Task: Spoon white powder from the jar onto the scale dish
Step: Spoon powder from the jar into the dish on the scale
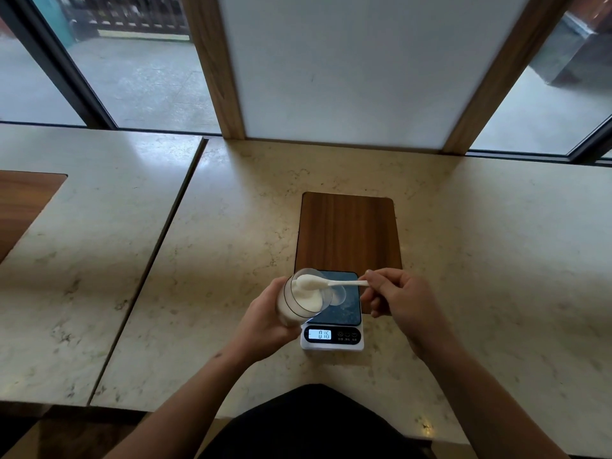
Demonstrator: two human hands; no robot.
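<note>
My left hand grips a clear jar of white powder, tilted with its mouth toward the right, just above the left edge of the scale. My right hand pinches the handle of a white spoon. The spoon's bowl is heaped with powder and sits at the jar's mouth. A small digital scale lies on the counter below, its lit display reading 016. On its dark platform rests a small clear dish, partly hidden behind the jar's rim.
A wooden board is set into the marble counter right behind the scale. A seam splits the counter at the left, where another wooden inset shows. A white panel with wooden frame and windows stand at the back.
</note>
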